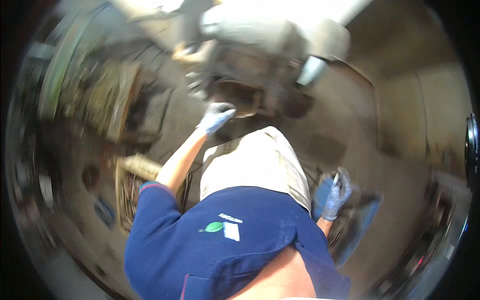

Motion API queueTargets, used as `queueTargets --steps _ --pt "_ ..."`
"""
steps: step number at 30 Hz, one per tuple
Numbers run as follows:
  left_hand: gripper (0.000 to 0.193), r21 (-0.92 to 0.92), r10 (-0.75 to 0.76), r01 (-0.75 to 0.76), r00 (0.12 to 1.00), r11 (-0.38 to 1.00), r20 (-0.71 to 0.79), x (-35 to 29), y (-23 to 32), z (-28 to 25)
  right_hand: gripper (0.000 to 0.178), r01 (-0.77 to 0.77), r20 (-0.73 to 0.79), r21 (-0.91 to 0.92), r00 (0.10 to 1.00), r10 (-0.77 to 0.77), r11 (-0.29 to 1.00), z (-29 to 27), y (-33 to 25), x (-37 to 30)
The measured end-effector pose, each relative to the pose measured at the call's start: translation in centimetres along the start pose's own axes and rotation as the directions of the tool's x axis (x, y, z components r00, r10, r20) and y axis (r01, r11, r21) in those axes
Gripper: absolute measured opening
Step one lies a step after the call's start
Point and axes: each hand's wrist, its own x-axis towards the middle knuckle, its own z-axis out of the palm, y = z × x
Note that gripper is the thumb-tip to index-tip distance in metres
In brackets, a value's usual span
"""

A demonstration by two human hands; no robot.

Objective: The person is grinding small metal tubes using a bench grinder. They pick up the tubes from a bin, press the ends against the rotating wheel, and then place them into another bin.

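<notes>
My left hand [217,117], in a blue and grey work glove, is stretched forward on the left with its fingers curled closed. Motion blur hides whether anything is inside it. Just beyond it is a brown open-topped box or bin [235,95], its outline smeared. Low at my right side, my right hand [336,194] wears a matching glove. Its fingers are bent together around something small and dark, too blurred to name. Beneath that hand is a blue-edged container [364,227] with thin dark pieces in it.
Large pale machinery [250,30] stands ahead, under bright light. A yellowish crate [120,195] of thin rods or strips sits on the floor to the left. Farther left is a rack or bin [90,90] heaped with blurred material. A beige panel [445,110] rises at right.
</notes>
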Motion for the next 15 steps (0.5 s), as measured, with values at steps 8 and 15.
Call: queueTargets --steps 8,15 --pt "0.025 0.331 -0.024 0.348 0.720 0.877 -0.694 -20.0 -8.0 -15.0 0.018 -0.149 0.622 0.148 0.783 0.025 0.978 12.4 0.7 1.8" --pt "0.029 -0.031 -0.383 0.639 0.421 0.768 -0.822 -38.6 -14.1 -16.7 0.017 -0.103 0.776 0.112 0.630 -0.023 0.988 16.4 -0.9 3.7"
